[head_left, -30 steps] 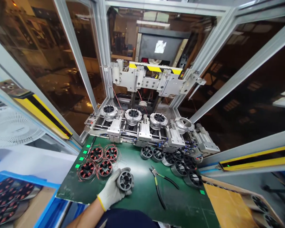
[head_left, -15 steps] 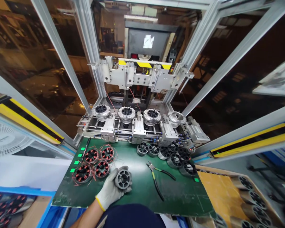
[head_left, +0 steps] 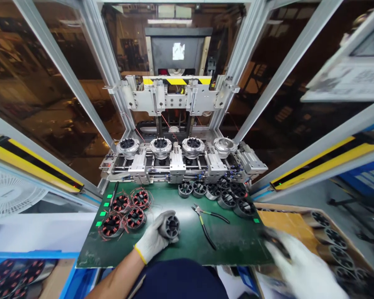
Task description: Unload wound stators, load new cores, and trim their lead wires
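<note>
Left hand (head_left: 152, 240) in white glove, yellow cuff, grip closed round a grey slotted stator core (head_left: 171, 226), core on its side, held at near middle of the green desk (head_left: 237, 249). Right hand (head_left: 302, 265), gloved, blurred past the desk's near right corner; dark blur by its fingers, can't tell how open the grip is or if it holds anything. Left of the held core, four copper-wound stators (head_left: 135, 218) with loose red leads. Right of it, pliers (head_left: 205, 234). Farther right, bare cores (head_left: 226, 198) clustered. Along the far edge, four round fixtures (head_left: 160, 148). Near left, blue crate (head_left: 34, 254) of wound stators; near right, cardboard box (head_left: 299, 222) of cores.
</note>
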A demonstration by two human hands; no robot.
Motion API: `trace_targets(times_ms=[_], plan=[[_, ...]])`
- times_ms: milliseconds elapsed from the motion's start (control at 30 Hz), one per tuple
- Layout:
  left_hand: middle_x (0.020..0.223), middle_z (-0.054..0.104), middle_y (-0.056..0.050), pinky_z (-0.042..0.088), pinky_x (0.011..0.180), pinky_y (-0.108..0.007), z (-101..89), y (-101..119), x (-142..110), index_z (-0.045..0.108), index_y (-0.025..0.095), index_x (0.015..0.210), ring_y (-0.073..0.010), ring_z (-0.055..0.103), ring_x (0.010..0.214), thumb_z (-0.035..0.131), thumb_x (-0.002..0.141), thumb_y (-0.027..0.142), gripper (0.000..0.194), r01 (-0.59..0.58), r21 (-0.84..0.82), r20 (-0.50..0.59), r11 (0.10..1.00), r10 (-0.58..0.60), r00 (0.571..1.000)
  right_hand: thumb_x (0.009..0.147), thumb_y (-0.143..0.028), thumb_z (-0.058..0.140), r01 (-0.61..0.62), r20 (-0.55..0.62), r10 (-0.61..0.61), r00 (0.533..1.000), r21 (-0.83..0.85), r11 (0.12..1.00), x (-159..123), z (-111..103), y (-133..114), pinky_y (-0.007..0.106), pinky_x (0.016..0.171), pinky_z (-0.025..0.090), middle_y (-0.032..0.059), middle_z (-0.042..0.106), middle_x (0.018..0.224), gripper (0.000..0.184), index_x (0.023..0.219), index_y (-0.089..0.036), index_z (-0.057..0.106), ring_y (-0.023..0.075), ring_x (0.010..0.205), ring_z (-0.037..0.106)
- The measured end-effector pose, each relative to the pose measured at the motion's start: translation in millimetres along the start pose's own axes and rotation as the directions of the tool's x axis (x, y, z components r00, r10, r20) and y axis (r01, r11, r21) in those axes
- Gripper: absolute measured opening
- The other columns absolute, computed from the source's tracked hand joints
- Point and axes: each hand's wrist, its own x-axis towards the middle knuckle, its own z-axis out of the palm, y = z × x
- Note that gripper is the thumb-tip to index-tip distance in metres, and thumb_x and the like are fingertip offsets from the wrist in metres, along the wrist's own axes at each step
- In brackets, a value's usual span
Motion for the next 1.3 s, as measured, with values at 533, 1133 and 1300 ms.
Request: trace_targets(times_ms=[533,1133,1300], plan=[[0.115,0.062,-0.011,0.045,0.092,-0.041,34.2,19.5,-49.1,0.048,0.023,0.131,-0.0299,0.063,0.097,0.087,0.036,0.008,0.104,-0.491,0.359,0.079,0.793,0.499,0.863,0.079,0.002,0.055,0.740,-0.285,-0.726,0.626,0.511,0.437,-17.2,76.8,-161.7,0.037,0.077,0.053,0.0116,0.055,0.110,0.050,0.124,-0.020,0.052,0.0213,0.098,0.055],[0.121,0.057,-0.007,0.045,0.094,-0.036,49.2,32.5,-67.9,0.044,0.028,0.128,-0.0277,0.062,0.102,0.082,0.039,0.002,0.100,-0.437,0.654,0.095,0.617,0.507,0.857,0.079,0.002,0.055,0.570,-0.200,-0.665,0.719,0.718,0.400,-15.1,63.2,-176.7,0.031,0.081,0.053,0.0088,0.055,0.109,0.050,0.124,-0.021,0.050,0.0176,0.098,0.058],[0.122,0.057,-0.006,0.046,0.093,-0.034,43.9,38.1,-67.5,0.045,0.027,0.128,-0.0282,0.060,0.106,0.078,0.040,0.002,0.098,-0.428,0.560,0.105,0.709,0.451,0.886,0.079,-0.003,0.054,0.595,-0.177,-0.733,0.657,0.719,0.360,-7.6,54.6,-176.8,0.032,0.085,0.052,0.0075,0.058,0.111,0.046,0.121,-0.022,0.051,0.0182,0.101,0.058]])
